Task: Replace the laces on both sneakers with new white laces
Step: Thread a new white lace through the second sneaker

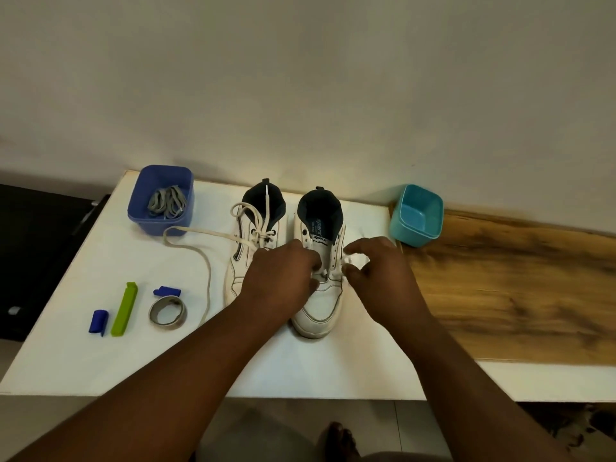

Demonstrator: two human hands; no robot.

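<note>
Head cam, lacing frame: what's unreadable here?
- Lower eyelets of the right sneaker: head view, covered by the left hand.
- White lace at the right hand: motion-blurred, so the grip is unclear.
- Front of the left sneaker: hidden behind the left hand and forearm.
- Insole print: too small to read fully.
- Grey laces in the blue tub: tangled, count unclear.

No sleeves, rings or watch are seen on the bare left hand (281, 278) and bare right hand (383, 271) (forearms uncovered throughout).
</note>
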